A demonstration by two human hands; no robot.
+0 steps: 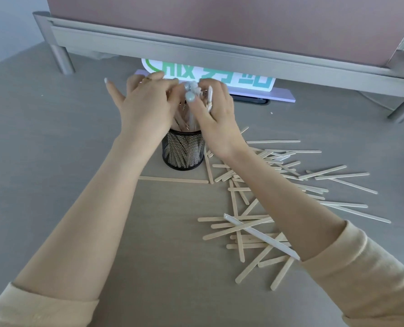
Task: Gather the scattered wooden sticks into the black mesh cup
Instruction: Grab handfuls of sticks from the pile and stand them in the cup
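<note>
Loose wooden sticks (262, 223) are lying nearest me while my left hand (146, 107) and right hand (214, 109) are gripping a bundle (184, 118), settling it into the black mesh cup (183, 148); next I'm judging a release, then another handful.

Tops of the sticks in the black mesh cup (183, 149) hidden behind both hands, fingertips blurred together, printed sign (219, 77) half covered by the shelf rail, sleeves cut off at the bottom edge

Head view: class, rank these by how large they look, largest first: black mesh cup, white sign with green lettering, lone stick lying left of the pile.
1. White sign, partly hidden by the shelf
2. Black mesh cup
3. Lone stick, long but thin
</note>
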